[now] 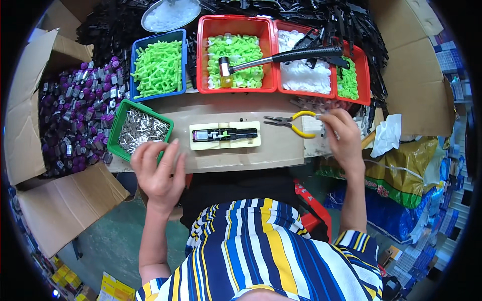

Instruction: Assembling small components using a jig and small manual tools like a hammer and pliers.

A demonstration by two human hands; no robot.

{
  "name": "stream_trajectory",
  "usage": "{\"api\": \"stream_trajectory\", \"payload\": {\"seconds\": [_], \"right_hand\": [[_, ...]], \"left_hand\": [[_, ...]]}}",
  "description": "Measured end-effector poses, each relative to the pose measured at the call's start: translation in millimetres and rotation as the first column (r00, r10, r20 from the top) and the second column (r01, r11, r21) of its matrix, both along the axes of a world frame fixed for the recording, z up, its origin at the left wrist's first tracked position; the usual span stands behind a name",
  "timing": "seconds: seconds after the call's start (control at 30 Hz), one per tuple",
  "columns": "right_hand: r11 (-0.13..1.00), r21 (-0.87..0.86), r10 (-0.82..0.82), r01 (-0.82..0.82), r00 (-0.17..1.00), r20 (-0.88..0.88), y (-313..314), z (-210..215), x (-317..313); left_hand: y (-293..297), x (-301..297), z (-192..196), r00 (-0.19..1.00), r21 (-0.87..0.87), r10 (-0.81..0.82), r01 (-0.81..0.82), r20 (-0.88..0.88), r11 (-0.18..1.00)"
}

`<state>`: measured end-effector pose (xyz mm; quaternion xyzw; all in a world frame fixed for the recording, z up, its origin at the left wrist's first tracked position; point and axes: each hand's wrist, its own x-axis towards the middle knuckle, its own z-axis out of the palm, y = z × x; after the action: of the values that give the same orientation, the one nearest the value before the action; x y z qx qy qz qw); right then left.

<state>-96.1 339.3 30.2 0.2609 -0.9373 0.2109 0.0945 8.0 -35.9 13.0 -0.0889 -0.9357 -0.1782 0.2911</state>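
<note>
My left hand [156, 176] is at the near edge of a green bin [165, 121] of small metal pins [142, 131]. Its fingers are bent and apart, with nothing visible in them. My right hand [344, 136] is raised beside the handles of yellow-handled pliers [296, 123], thumb and fingertips drawn together. Whatever they pinch is too small to make out. Between my hands, a cream holding block [226, 145] lies on the cardboard-covered bench. Set in it is a long black plastic assembly [243, 133] with white and green pieces.
A hammer [261, 62] lies across red bins [202, 55] of green and white parts. A blue bin [157, 96] holds green parts. Black parts [110, 25] pile up behind. Purple-and-grey parts [83, 110] fill a carton at left; small translucent parts [321, 104] lie near the right hand.
</note>
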Motion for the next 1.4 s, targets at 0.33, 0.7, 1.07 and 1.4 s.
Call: {"api": "stream_trajectory", "payload": {"seconds": [0.33, 0.7, 1.07, 1.4], "right_hand": [[0.964, 0.261, 0.033, -0.053, 0.996, 0.08, 40.4, -15.8, 10.5], [0.994, 0.105, 0.026, -0.035, 0.996, 0.085, 9.5, -6.2, 4.9], [0.996, 0.076, 0.032, -0.04, 0.994, 0.108, -0.7, -0.7, 6.7], [0.999, 0.028, 0.019, -0.022, 0.995, 0.102, -10.3, -2.2, 4.4]], "left_hand": [[-27.2, -34.8, 8.3, 0.995, 0.047, 0.096, -0.096, 0.006, 0.994], [-33.9, -114.5, 19.7, 0.993, 0.033, 0.046, -0.05, 0.108, 0.998], [-40.6, -136.0, 6.6, 0.992, 0.069, 0.029, -0.038, 0.125, 0.997], [-63.8, -170.0, 44.0, 0.99, 0.182, 0.136, -0.126, -0.044, 0.975]]}}
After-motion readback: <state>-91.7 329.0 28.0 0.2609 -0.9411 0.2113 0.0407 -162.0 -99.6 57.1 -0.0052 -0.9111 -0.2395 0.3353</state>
